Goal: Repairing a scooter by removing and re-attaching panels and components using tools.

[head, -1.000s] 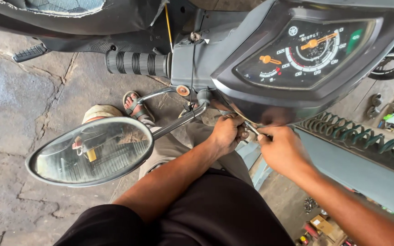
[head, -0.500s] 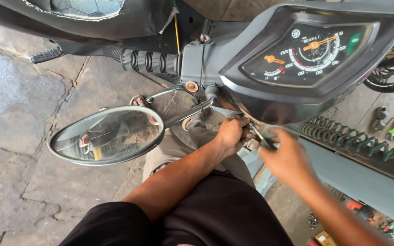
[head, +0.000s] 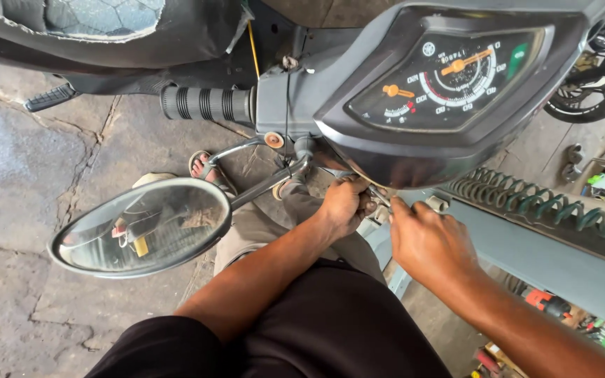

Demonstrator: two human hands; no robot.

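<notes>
- While the instrument panel (head: 449, 84) looms above, the left hand (head: 344, 203) is closed beneath it; on what, unclear.
- Right hand (head: 432, 241), beside it below the panel, pinches a thin metal tool (head: 381, 198).

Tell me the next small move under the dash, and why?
Probably steady the part with the left hand and keep working the thin tool with the right hand: both meet under the dash, and the joint itself is hidden.

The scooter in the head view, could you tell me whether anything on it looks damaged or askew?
Yes: the seat cover at top left looks worn and cracked, with a frayed edge. The mirror hangs low beneath the handlebar grip, its stem slanting down.
</notes>
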